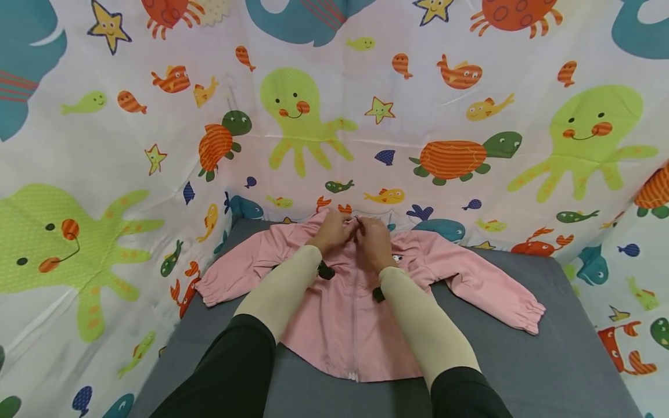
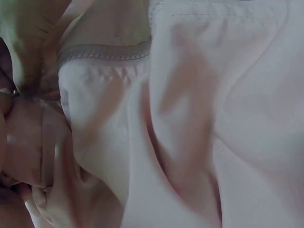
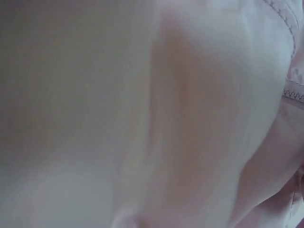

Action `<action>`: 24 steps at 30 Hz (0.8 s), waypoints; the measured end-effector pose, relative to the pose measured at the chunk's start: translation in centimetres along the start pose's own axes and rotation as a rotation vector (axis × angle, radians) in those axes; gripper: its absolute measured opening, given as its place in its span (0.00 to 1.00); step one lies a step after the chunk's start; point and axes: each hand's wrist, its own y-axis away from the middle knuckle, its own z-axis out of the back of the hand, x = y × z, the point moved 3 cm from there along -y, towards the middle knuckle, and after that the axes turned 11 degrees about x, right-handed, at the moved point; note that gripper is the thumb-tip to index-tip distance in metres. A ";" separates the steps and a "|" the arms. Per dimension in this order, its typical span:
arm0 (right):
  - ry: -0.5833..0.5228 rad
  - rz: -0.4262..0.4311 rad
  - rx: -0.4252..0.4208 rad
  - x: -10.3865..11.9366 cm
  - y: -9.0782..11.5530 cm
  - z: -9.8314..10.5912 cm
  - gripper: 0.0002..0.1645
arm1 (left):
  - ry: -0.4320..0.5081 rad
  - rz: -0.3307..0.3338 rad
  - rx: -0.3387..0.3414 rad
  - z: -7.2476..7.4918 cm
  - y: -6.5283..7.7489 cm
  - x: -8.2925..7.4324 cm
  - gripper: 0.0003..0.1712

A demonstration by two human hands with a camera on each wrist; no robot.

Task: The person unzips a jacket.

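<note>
A pink zip-up jacket (image 1: 334,313) lies front up on a grey surface, its sleeves spread to both sides. At its collar, my left hand (image 1: 332,233) pinches the fabric near the top of the front. Close beside it, my right hand (image 1: 375,242) also pinches the collar area, with the fingertips of both hands almost meeting. The jacket's zipper (image 1: 355,325) runs down the middle to the hem. In the left wrist view, zipper teeth (image 2: 107,53) cross folded pink cloth, with fingers at the left edge. The right wrist view is mostly blurred cloth.
A grey padded surface (image 1: 522,366) carries the jacket. Around its back and sides hangs a white cloth (image 1: 366,162) printed with sea animals. Dark wrist-worn pieces (image 1: 326,270) sit by the wrists, below pale sleeves.
</note>
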 end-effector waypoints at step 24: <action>0.042 0.334 -0.066 4.7 6.6 3.5 0.04 | 0.131 0.092 -0.416 6.2 0.4 -2.0 0.17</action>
